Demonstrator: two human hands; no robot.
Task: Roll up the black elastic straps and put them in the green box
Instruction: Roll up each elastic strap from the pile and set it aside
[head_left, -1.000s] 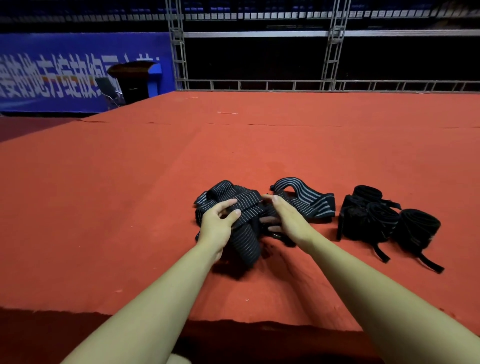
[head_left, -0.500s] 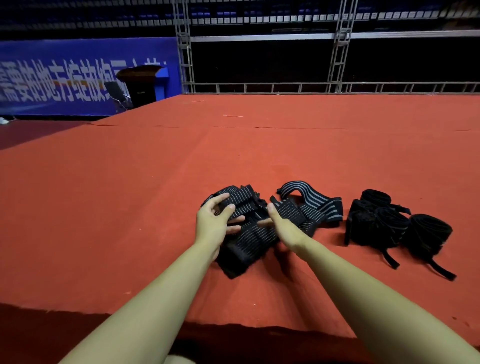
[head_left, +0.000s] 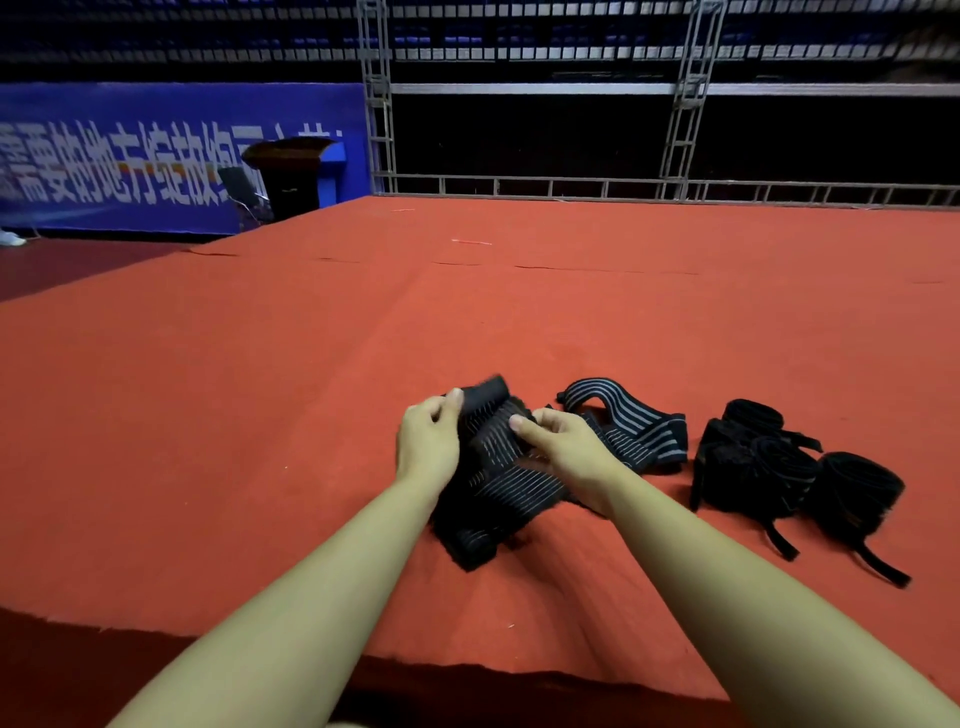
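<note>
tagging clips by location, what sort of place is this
Probably an indoor arena or event hall: a raised red-carpeted stage, metal truss framing, rows of spectator seating behind, and a blue printed banner.

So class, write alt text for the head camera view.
Both hands, left and right, grip a striped black strap on red carpet, its far end curled over. Rolled black straps lie to the right.

Black strap (head_left: 498, 483) with pale stripes — red carpet (head_left: 260, 415), blue banner (head_left: 156, 156).
</note>
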